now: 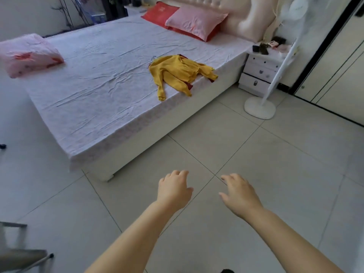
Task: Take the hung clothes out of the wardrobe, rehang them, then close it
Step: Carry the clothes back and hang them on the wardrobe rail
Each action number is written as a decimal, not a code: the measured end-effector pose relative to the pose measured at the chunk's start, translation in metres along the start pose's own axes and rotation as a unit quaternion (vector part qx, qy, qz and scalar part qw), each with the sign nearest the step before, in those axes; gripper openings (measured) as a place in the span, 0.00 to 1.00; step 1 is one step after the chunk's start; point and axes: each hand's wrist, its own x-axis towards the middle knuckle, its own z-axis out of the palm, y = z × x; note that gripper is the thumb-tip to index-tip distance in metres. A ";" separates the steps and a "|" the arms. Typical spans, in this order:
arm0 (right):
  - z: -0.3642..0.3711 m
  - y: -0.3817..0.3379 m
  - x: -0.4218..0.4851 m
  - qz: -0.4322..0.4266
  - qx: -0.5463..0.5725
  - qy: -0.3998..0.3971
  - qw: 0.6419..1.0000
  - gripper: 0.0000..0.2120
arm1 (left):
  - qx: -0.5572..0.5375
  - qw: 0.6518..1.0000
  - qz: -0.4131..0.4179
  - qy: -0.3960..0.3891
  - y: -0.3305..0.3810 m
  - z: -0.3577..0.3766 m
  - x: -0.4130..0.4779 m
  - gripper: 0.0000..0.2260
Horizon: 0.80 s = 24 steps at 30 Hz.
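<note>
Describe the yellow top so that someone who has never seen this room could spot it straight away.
Start at the big bed with the pale sheet. Near its floor-side edge, toward the white nightstand, lies a crumpled mustard-yellow top, one sleeve hanging over the side. It is the only yellow thing there; the pillows are pink and red, and dark red cloth peeks from under it.

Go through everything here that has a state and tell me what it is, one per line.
Left hand: open, empty, over the floor.
Right hand: open, empty.
Yellow top: crumpled on the bed's edge, sleeve hanging over.
Red garment: mostly hidden under the yellow top.
Bed: made, sheet wrinkled.
Nightstand: drawers shut.
Wardrobe: door state unclear.
Fan: upright.
</note>
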 end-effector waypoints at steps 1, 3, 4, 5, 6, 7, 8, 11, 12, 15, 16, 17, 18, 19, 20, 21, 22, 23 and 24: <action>-0.005 0.002 0.016 -0.004 -0.001 -0.001 1.000 0.23 | -0.002 1.000 -0.002 0.002 0.001 -0.004 0.016 0.24; -0.015 0.008 0.051 -0.013 0.000 -0.004 1.000 0.23 | -0.004 1.000 -0.010 0.001 0.005 -0.011 0.048 0.24; -0.021 0.011 0.070 -0.016 0.001 -0.006 1.000 0.23 | -0.004 1.000 -0.016 0.000 0.007 -0.015 0.065 0.24; -0.026 0.016 0.089 -0.019 0.001 -0.007 1.000 0.23 | -0.001 1.000 -0.023 0.001 0.010 -0.018 0.082 0.24; -0.033 0.024 0.118 -0.029 0.003 -0.006 1.000 0.23 | 0.003 0.999 -0.032 0.007 0.015 -0.022 0.110 0.24; -0.038 0.026 0.133 -0.032 0.008 -0.006 0.999 0.24 | 0.005 0.999 -0.036 0.007 0.017 -0.026 0.124 0.25; -0.044 0.027 0.147 -0.035 0.012 -0.007 0.999 0.24 | 0.007 0.999 -0.041 0.008 0.020 -0.032 0.137 0.25; -0.073 0.041 0.211 -0.056 0.027 -0.008 0.998 0.24 | 0.008 0.998 -0.065 0.017 0.037 -0.053 0.195 0.24; -0.084 0.045 0.231 -0.061 0.028 -0.011 0.998 0.24 | 0.007 0.997 -0.075 0.018 0.043 -0.062 0.213 0.24; -0.114 0.055 0.291 -0.092 0.015 -0.015 0.996 0.24 | 0.003 0.995 -0.098 0.035 0.055 -0.088 0.265 0.22; -0.122 0.058 0.310 -0.095 0.011 -0.018 0.995 0.24 | -0.003 0.994 -0.105 0.036 0.058 -0.095 0.281 0.22; -0.129 0.060 0.329 -0.095 0.009 -0.023 0.995 0.24 | -0.006 0.993 -0.111 0.037 0.060 -0.101 0.296 0.22; -0.135 0.062 0.348 -0.094 0.007 -0.028 0.995 0.24 | -0.005 0.993 -0.115 0.035 0.061 -0.105 0.311 0.22; -0.140 0.064 0.366 -0.093 0.006 -0.033 0.995 0.24 | -0.001 0.992 -0.120 0.031 0.060 -0.110 0.327 0.22; -0.145 0.065 0.385 -0.092 0.007 -0.037 0.995 0.24 | -0.001 0.992 -0.126 0.028 0.059 -0.114 0.344 0.22; -0.149 0.066 0.404 -0.092 0.007 -0.042 0.995 0.24 | -0.003 0.991 -0.132 0.026 0.057 -0.118 0.362 0.21; -0.153 0.067 0.423 -0.092 0.007 -0.047 0.995 0.24 | -0.006 0.990 -0.136 0.025 0.055 -0.122 0.380 0.21; -0.156 0.068 0.443 -0.093 0.005 -0.051 0.994 0.24 | -0.008 0.990 -0.138 0.023 0.052 -0.126 0.400 0.22; -0.160 0.067 0.465 -0.094 0.002 -0.054 0.994 0.24 | -0.011 0.990 -0.138 0.020 0.049 -0.130 0.421 0.22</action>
